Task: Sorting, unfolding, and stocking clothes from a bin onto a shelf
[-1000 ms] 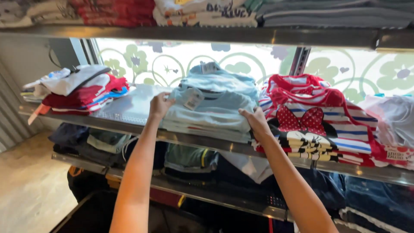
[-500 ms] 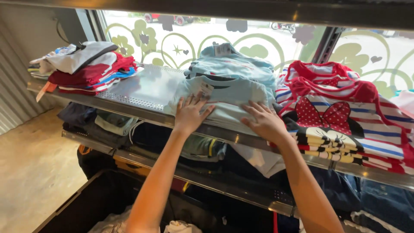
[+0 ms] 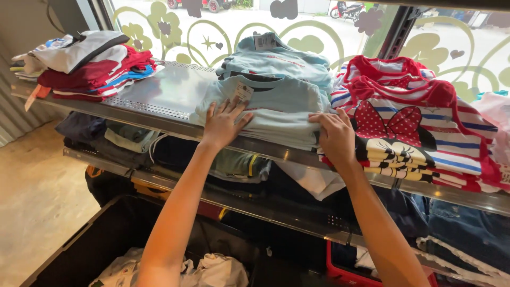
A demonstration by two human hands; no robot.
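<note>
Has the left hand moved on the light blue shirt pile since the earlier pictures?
Yes. The left hand slid from the paper tag at the pile's top toward the front edge of the light blue shirt pile.

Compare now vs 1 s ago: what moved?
Both hands slid from the blue stack's sides toward its front: left hand now flat on the blue stack beside the tag, right hand at its right front corner. The stacks stayed put on the shelf.

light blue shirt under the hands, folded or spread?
Folded: the light blue shirt lies compact atop a stack, left hand flat on it.
</note>
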